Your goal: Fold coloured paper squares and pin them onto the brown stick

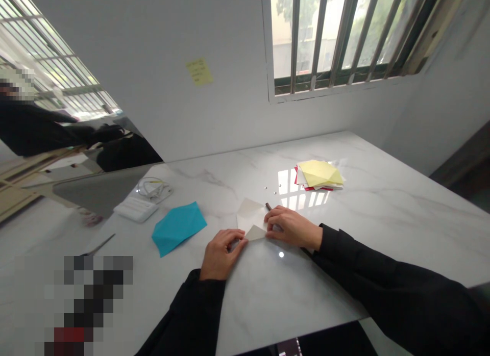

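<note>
Between my hands lies a small off-white sheet of paper (250,221) on the marble-patterned table, its near edge folded up into a triangular flap. My left hand (223,251) has thumb and fingers pinched together at the left corner of that flap. At the right corner, the curled fingers of my right hand (289,226) press on the paper. A dark thin stick (268,206), perhaps a pen, pokes out beside the right fingertips; whether the hand grips it I cannot tell. To the left sits a folded blue paper (179,228).
A stack of coloured papers (320,173), yellow on top, lies at the back right. Tiny shiny bits (274,193) are near it. A white box (136,209), a coiled cable (154,188) and scissors (100,245) are at left. A yellow note (199,71) is on the wall.
</note>
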